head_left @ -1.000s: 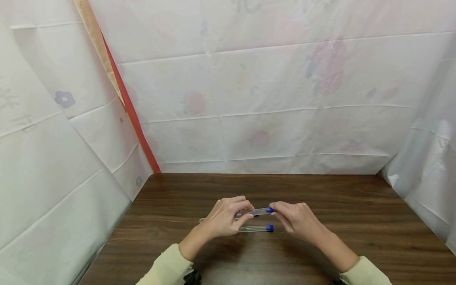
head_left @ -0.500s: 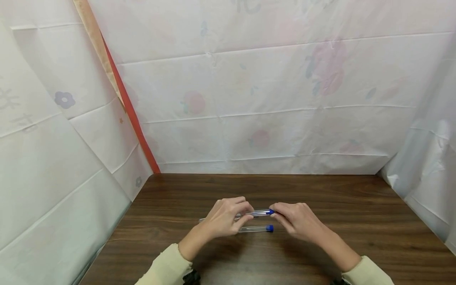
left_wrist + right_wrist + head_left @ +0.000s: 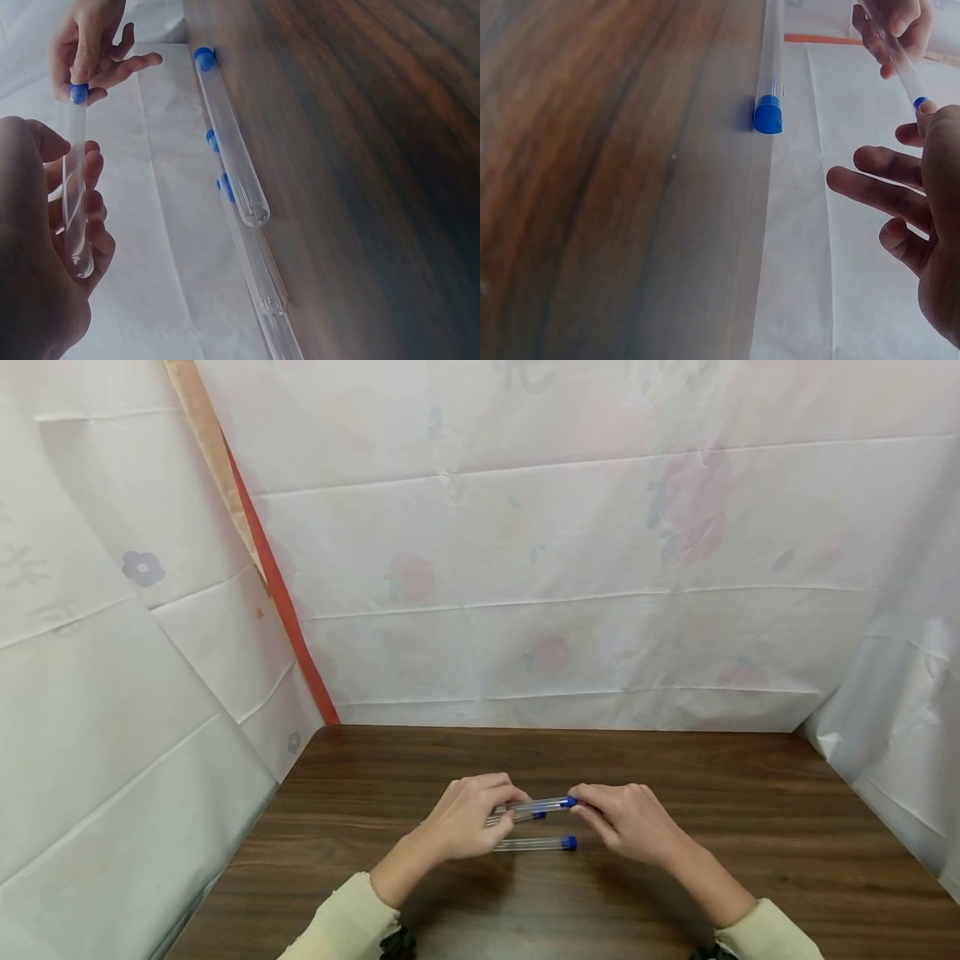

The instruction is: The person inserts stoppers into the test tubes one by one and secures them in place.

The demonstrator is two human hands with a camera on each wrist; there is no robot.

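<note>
My left hand holds a clear test tube along its body, its rounded bottom resting toward the palm. At the tube's other end is a blue stopper, seated in the mouth. Thumb and index finger of my right hand pinch that stopper, while the other fingers spread loosely, as the right wrist view shows. Below the hands, a second stoppered test tube lies on the table, its bottom end hidden by the left hand. Behind it lie more tubes, one with a blue stopper showing under the held tube.
The dark wood-grain table spreads out around both hands. White printed sheeting rises at its back and sides, and a red strip runs down the back left corner.
The stopper end of the held tube has risen slightly since half a second ago, showing more of the blue stopper and the tube behind. Both hands keep their hold; the head view shifts a little.
</note>
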